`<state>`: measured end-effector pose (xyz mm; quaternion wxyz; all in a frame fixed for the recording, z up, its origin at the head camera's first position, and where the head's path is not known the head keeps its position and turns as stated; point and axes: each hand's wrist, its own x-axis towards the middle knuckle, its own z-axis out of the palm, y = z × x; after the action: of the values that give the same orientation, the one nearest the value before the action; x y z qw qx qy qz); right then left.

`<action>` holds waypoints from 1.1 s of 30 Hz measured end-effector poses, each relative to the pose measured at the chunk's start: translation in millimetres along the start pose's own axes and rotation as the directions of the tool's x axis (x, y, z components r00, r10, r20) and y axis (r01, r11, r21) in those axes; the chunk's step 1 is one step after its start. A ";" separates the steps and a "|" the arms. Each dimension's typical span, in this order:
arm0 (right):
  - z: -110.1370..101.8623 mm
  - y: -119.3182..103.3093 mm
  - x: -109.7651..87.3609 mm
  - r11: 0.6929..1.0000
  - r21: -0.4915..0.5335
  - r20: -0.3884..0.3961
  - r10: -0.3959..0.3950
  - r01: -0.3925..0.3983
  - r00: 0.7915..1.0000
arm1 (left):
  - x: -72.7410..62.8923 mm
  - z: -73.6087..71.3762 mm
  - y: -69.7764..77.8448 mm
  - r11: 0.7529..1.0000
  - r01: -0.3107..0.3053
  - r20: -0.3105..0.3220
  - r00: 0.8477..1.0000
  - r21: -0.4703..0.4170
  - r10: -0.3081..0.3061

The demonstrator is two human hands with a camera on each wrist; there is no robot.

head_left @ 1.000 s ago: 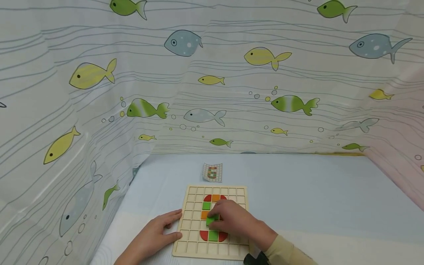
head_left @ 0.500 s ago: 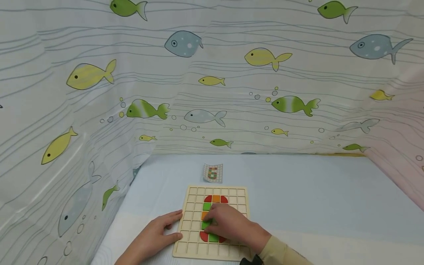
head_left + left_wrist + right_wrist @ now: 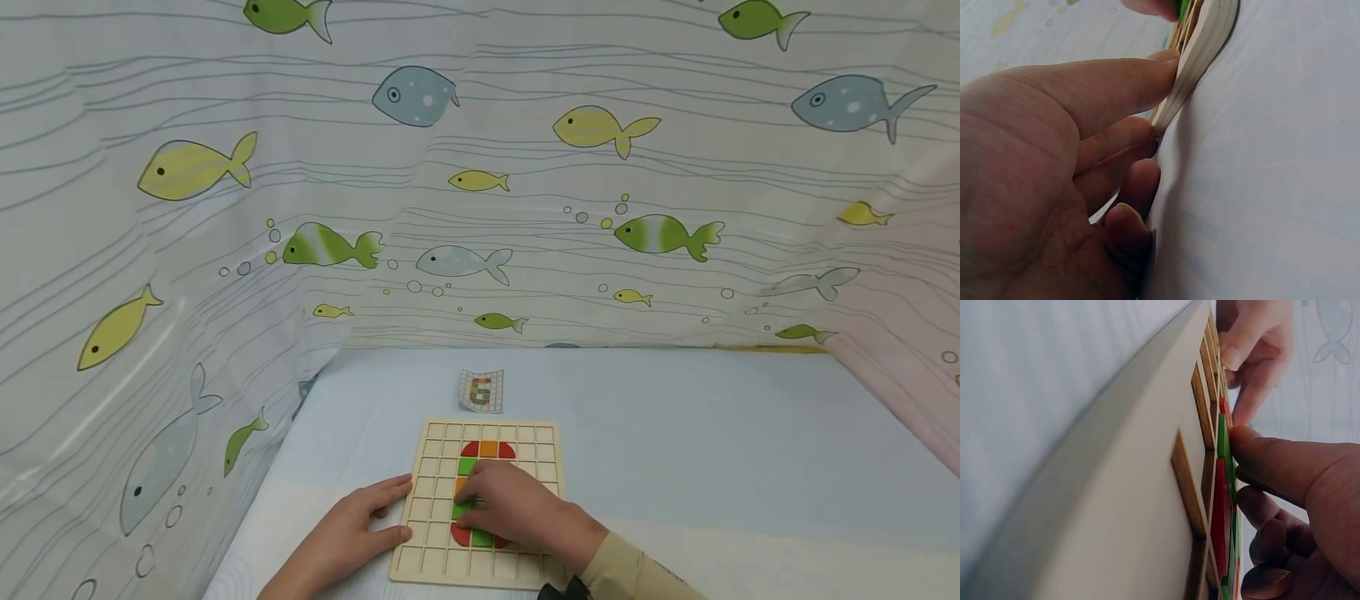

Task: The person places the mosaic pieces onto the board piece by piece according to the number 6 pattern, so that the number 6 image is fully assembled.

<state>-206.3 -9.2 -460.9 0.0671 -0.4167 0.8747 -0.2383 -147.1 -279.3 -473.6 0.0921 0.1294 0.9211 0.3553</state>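
Note:
A wooden grid board [image 3: 422,563] lies on the table with several coloured tiles in its cells. My left hand [image 3: 347,529] rests at its left edge, thumb and fingertips touching the rim; in the left wrist view the thumb [image 3: 1141,81] presses the board's side. Over the middle of the board, my right hand [image 3: 517,504] pinches a green square tile [image 3: 461,510] between thumb and fingertip, low at the board. Below it are a red rounded tile [image 3: 460,536] and a green tile [image 3: 482,539]. Tiles under the right palm are hidden.
A small paper card [image 3: 481,393] with a printed grid pattern lies behind the board. Red rounded tiles flank an orange tile [image 3: 489,449] near the board's top. Fish-printed cloth [image 3: 450,208] encloses the back and sides of the pale table [image 3: 712,450].
My right hand has moved left with the green tile, from near the middle column to the cell beneath the orange tile. My left hand has stayed at the edge.

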 end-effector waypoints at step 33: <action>0.7 0.6 -4.4 0.999 -0.014 -0.012 -0.041 0.041 0.999 | 2.5 0.2 1.2 1.000 0.001 0.020 1.000 -0.008 0.000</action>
<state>-203.7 -5.8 -462.1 0.0538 -0.4334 0.8681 -0.2361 -149.2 -277.6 -473.1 0.1019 0.1324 0.9187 0.3578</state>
